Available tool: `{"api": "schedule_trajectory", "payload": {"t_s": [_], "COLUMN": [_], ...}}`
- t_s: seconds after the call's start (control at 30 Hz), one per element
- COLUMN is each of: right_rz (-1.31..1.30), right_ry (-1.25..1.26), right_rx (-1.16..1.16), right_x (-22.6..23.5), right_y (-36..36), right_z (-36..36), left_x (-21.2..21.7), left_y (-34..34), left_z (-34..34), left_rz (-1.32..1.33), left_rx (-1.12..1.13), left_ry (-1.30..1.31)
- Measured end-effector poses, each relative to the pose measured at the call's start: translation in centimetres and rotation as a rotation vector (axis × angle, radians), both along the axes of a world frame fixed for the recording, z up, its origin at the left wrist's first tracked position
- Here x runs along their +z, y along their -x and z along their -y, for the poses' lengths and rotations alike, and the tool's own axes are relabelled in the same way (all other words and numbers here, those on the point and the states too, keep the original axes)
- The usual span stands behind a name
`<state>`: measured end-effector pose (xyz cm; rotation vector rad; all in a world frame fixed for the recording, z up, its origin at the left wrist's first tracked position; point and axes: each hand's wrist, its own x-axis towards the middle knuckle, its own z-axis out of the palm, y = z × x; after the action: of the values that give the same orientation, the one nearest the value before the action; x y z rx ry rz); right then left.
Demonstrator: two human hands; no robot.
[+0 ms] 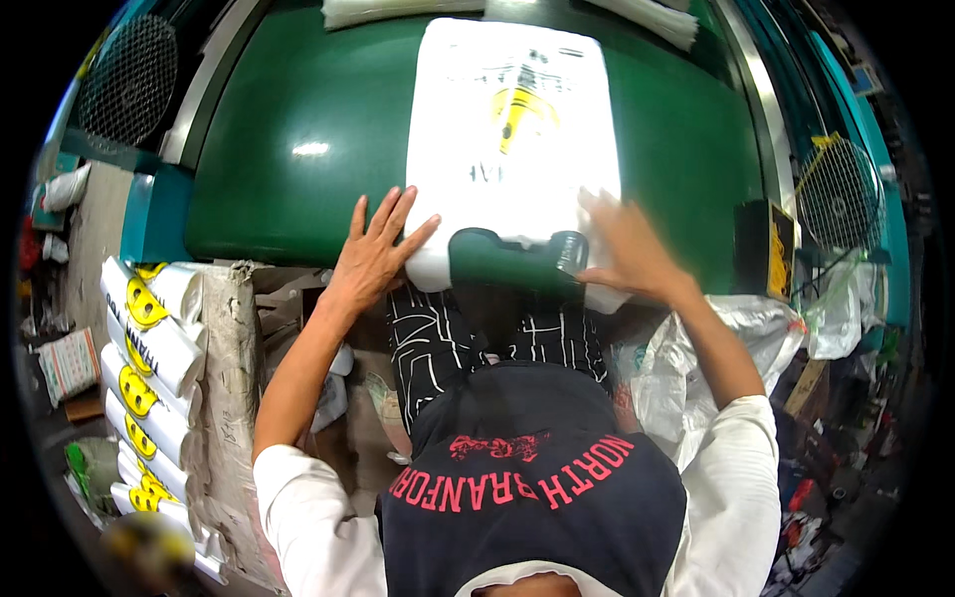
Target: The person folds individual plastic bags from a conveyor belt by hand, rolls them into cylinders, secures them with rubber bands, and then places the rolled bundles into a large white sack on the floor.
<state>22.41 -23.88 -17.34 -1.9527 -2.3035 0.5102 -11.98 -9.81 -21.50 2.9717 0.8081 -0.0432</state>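
Both hands lie flat and open, holding nothing. The left hand [376, 251] and the blurry right hand [629, 249] press the near corners of the white bag stack [512, 139]. Beyond, the green table [298, 149] stretches wide.

1. A green table [298, 149] fills the upper middle.
2. Rolled white bags with yellow print [149, 348] stack at the left, beside a wrapped bale [227, 398].
3. A round wire fan guard [127, 80] sits upper left; another fan guard [841, 194] is at the right.
4. A crumpled clear plastic sack [696, 348] lies lower right of the table.
5. White bundles [398, 10] rest along the table's far edge.
6. A small black box [768, 249] stands at the table's right edge.
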Motion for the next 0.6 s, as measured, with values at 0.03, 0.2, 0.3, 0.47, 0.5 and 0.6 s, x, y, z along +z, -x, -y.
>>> {"api": "schedule_trajectory", "payload": {"t_s": [0.03,0.2,0.3,0.47,0.5,0.6], "right_rz": [0.06,0.155,-0.01,-0.036,0.002,-0.173], "right_ry": [0.063,0.079,-0.145,-0.457,-0.538,-0.458], "right_rx": [-0.004,0.075,0.051,-0.179,-0.23,-0.28], "right_x": [0.3,-1.3,-2.8,-6.5,-7.0,-4.0], "right_y": [-1.3,-2.8,-3.5,-5.1,-5.0,-3.9], "right_z": [1.3,5.3,5.5,2.9,2.0,0.0], "left_x": [-0.3,-0.1,-0.2,3.5,4.6,8.7], "left_y": [0.1,-0.7,-1.2,-5.7,-7.0,-9.3], "left_z": [0.2,-1.0,-1.1,-1.9,-2.3,-3.0], "left_rz": [0.069,0.172,0.317,0.551,0.643,0.888], "left_rx": [0.001,-0.068,-0.051,-0.068,-0.015,0.183], "left_ry": [0.039,-0.074,-0.088,-0.034,0.083,0.43]}}
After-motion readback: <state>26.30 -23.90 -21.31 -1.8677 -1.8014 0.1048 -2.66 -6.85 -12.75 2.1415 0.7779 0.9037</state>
